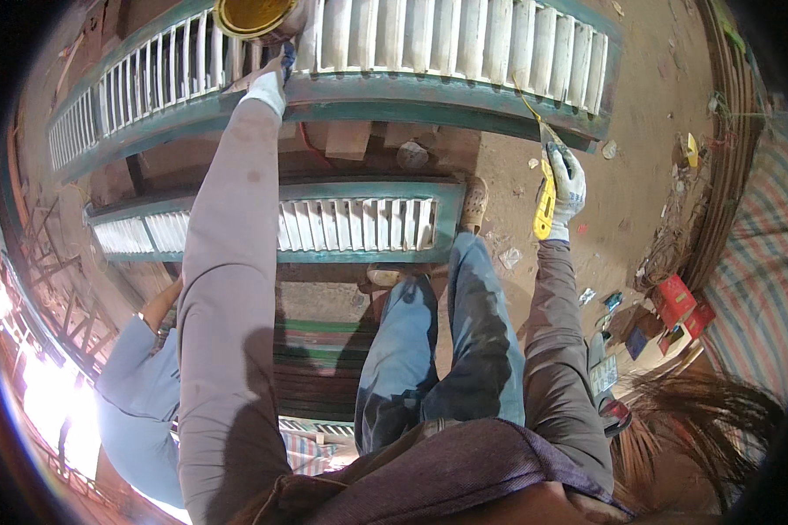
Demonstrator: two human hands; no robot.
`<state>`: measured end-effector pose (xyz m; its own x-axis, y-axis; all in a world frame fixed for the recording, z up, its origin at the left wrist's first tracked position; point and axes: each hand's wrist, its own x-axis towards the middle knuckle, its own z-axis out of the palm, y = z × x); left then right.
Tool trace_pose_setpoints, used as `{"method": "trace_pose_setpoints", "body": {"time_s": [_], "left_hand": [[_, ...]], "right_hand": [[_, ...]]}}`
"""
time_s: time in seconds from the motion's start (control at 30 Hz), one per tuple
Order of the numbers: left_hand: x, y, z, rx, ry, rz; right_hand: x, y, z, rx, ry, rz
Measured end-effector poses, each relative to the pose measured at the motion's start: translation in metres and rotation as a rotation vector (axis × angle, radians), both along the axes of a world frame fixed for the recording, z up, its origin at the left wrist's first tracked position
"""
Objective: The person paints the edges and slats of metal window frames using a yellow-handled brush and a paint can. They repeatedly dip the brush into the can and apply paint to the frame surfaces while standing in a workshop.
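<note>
My left hand (pixel 272 86), in a white and blue glove, reaches to the far shutter. Its fingers close at the lower side of a round can (pixel 267 33), partly hidden there; the can has a yellow-coated inside. Beneath lies the large louvred shutter (pixel 429 92), with a green frame and whitish slats. In my right hand (pixel 569 188), also gloved, is a yellow-handled tool (pixel 545 206), gripped with its narrow greyish end pointing away from me. A thin yellow strand (pixel 527 103) runs from that end to the shutter's near right corner. What kind of tool it is I cannot make out.
A smaller green-framed shutter (pixel 359 186) lies between me and the large one. Another person (pixel 140 385) is at my left. Stacked boards (pixel 320 359) lie near my legs. To the right are red boxes (pixel 674 302), litter and a striped sheet (pixel 757 236).
</note>
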<state>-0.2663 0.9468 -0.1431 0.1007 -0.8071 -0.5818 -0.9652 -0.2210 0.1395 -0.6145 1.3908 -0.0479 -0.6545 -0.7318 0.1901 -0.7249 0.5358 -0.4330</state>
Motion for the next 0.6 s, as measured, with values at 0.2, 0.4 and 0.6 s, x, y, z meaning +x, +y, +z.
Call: {"method": "trace_pose_setpoints", "body": {"time_s": [0.2, 0.4, 0.6], "left_hand": [[0.018, 0.001, 0.003, -0.007, -0.053, 0.013], [0.03, 0.004, 0.0, -0.005, -0.11, 0.012], [0.032, 0.004, -0.001, 0.002, -0.144, 0.008]], "right_hand": [[-0.012, -0.002, 0.01, 0.06, 0.214, 0.038], [0.018, -0.023, -0.017, 0.329, 0.306, -0.083], [0.086, -0.074, 0.017, 0.223, 0.099, 0.133]]}}
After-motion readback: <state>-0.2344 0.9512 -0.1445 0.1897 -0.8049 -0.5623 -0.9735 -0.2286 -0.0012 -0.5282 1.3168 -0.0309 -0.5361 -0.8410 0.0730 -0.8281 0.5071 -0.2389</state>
